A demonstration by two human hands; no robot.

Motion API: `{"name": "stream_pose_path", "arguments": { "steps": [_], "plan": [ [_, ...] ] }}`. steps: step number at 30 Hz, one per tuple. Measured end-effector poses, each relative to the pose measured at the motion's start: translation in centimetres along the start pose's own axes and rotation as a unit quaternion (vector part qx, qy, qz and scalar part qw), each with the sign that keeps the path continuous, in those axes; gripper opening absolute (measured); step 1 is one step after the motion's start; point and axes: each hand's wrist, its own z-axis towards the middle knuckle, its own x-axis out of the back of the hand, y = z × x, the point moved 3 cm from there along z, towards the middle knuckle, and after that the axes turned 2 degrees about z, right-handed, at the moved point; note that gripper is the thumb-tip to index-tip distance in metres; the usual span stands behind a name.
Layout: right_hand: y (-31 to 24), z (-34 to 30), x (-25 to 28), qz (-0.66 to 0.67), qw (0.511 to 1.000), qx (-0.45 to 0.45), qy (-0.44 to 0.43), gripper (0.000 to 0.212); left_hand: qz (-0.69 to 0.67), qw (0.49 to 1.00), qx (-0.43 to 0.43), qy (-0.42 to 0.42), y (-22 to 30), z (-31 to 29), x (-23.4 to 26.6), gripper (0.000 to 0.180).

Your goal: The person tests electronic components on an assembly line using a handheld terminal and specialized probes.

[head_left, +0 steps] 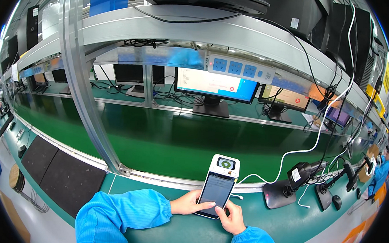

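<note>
Between my two hands is a white handheld terminal with a dark touchscreen, its far end raised into a thick white head with a small dark window and a round green mark. My left hand grips its left edge, thumb lying across the lower screen. From the right, my right hand holds the lower corner, its thumb also at the bottom of the screen. Fingers beneath the terminal are hidden. A white cable plug lies beside the terminal's right side on the green bench.
Black mats cover the bench at left. To the right stand a barcode scanner on its base and a black mouse. Beyond runs a green conveyor, with a lit monitor behind. A metal post rises left; cables hang right.
</note>
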Motion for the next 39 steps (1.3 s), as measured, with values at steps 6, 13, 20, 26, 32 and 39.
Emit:
{"name": "stream_pose_path", "arguments": {
  "steps": [6,13,20,26,32,39],
  "plan": [
    [0.3,-0.1,-0.3,-0.016,0.999,0.021,-0.018,0.021,0.014,0.999,-0.046,-0.025,-2.0,0.5,0.3,0.049],
    [-0.1,0.0,-0.2,-0.015,0.999,0.022,-0.02,0.021,-0.002,0.999,-0.039,-0.024,-1.5,0.4,0.3,0.05],
    [0.2,0.3,-0.3,-0.014,0.999,0.034,-0.023,0.021,-0.033,0.999,-0.04,0.006,-1.2,0.4,0.2,0.045],
    [0.9,0.5,-0.4,-0.028,0.999,0.018,-0.011,0.019,-0.024,0.998,-0.05,-0.002,-1.9,0.6,0.3,0.049],
    [1.0,0.3,-0.3,-0.028,0.999,0.019,-0.003,0.018,-0.01,0.999,-0.034,0.016,-1.8,0.4,0.0,0.047],
    [0.4,-0.3,-0.5,-0.015,0.997,0.058,-0.039,0.017,0.002,0.995,-0.061,0.079,-1.3,-2.3,-1.5,0.045]
  ]
}}
